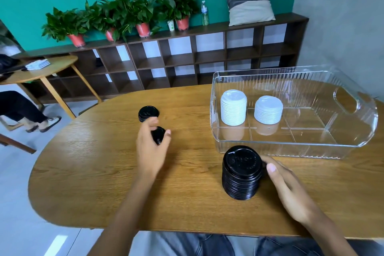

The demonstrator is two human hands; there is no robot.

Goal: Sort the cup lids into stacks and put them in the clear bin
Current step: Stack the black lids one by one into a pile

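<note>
Black lids first: my left hand (152, 147) pinches one black lid (158, 134) near a small black pile (148, 113); my right hand (287, 187) curls around the tall black stack (241, 172) on the desk (104, 172). Two white stacks (233, 108) (uneven heights) stand inside the clear bin (291, 147), far right.

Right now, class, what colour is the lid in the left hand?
Black lid, pinched by the left hand; head view.
</note>
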